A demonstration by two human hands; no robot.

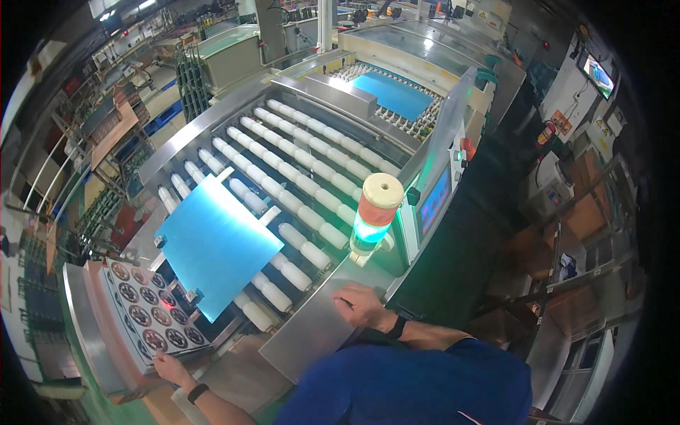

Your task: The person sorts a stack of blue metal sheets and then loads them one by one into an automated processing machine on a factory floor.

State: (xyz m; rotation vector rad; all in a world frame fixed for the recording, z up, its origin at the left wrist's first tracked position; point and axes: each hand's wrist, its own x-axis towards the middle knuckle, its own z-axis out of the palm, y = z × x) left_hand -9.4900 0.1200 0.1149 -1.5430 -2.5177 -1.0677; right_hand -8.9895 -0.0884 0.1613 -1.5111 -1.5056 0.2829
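At the lower left, my left hand (170, 369) pinches the near corner of a white panel (145, 313) printed with rows of dark round patterns. This panel lies on top of a stack at the machine's infeed end. My right hand (360, 306) hovers over or rests on a flat metal cover (312, 338); its fingers curl in, and nothing shows in them. Between and beyond my hands, a shiny blue sheet (219, 244) lies tilted over the white rollers, with small dark clamps (193, 295) at its near left edge.
White conveyor rollers (294, 166) run away toward a second blue sheet (397, 94) farther along the line. A signal lamp (375, 212), lit green, stands beside a control screen (435, 200) at the right. Shelves with cardboard boxes (577, 261) line the far right.
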